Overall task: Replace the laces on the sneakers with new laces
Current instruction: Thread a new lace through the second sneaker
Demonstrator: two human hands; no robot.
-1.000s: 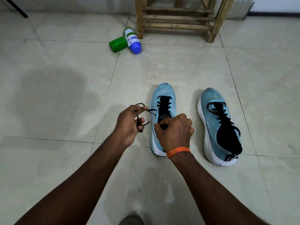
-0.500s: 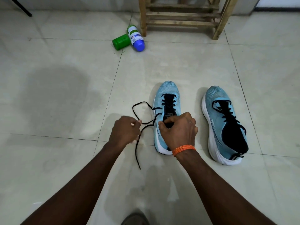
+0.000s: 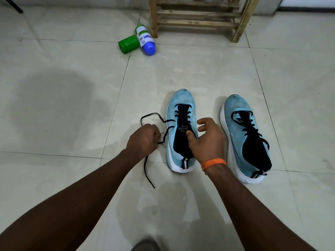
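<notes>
The left hand's fingers [image 3: 155, 132] are curled tight round the black lace [image 3: 144, 166], pinching it just beside the shoe; the left hand [image 3: 143, 139] hangs low over the floor tiles [image 3: 72, 160], knuckles up. The right hand's thumb [image 3: 189, 133] presses on the dark tongue of the first sneaker [image 3: 181, 100], while its other fingers are spread and relaxed, gripping nothing; the right hand [image 3: 210, 140] has an orange band [image 3: 213, 163] at the wrist.

From the left fist the lace loops out over the tile and runs back into the first sneaker, whose lower rows are still crossed; its loose end trails on the floor towards the person. The second sneaker [image 3: 237, 113] stands just beside the first, fully laced and untouched.

By the look of it, this is the unlacing step on the first shoe, and only partly done; no new laces show anywhere in view. The next move probably calls for a firm hold on the shoe with the right hand, so that the left can draw the lace out of the next pair of eyelets without dragging the shoe across the tile.

Farther off lie a green bottle [image 3: 126, 44] and a blue-capped bottle [image 3: 146, 40], touching, near a wooden rack [image 3: 197, 15].
</notes>
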